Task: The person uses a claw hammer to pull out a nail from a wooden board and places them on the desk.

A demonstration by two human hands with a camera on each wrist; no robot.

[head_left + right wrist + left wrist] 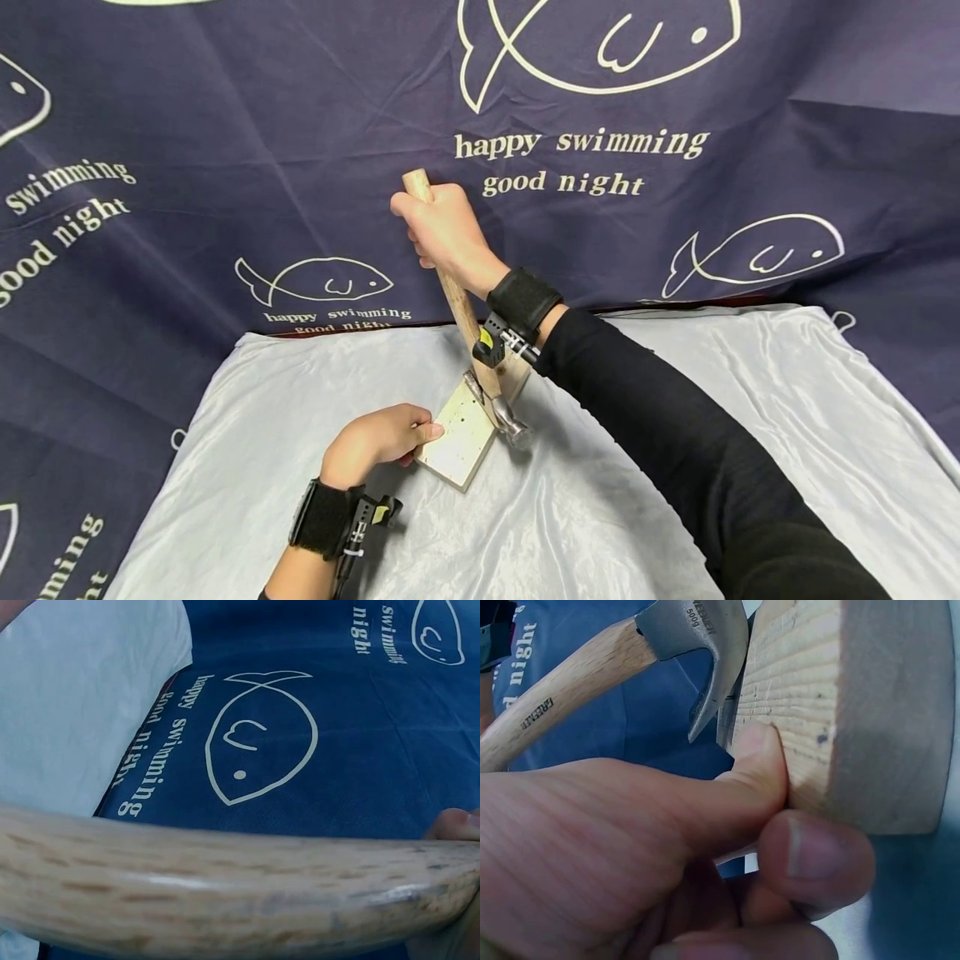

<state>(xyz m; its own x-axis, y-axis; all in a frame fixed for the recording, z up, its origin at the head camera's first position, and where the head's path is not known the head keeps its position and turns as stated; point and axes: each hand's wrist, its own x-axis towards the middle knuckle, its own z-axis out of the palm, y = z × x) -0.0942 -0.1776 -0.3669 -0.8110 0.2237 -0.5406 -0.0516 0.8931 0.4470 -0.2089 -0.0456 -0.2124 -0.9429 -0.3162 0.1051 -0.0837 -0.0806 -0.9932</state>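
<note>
A pale wooden board [459, 446] with small dark marks lies at the middle of the cloth. My left hand [378, 437] pinches its near-left edge, the thumb [757, 754] on the face. Above the board's far side, my right hand [442, 229] grips a claw hammer [461, 308] near the end of its wooden handle [225, 889]. The handle slants up and away, with the metal head [512, 423] down at the board. In the left wrist view the claw [712, 697] is against the board's face or very close to it; whether a nail sits in the claw is hidden.
A shiny white cloth [637, 492] covers the table. Behind and to the left hangs a dark blue curtain [300, 192] with fish drawings and lettering, close beyond the table's far edge. Both wrists wear black straps [525, 302] with small devices.
</note>
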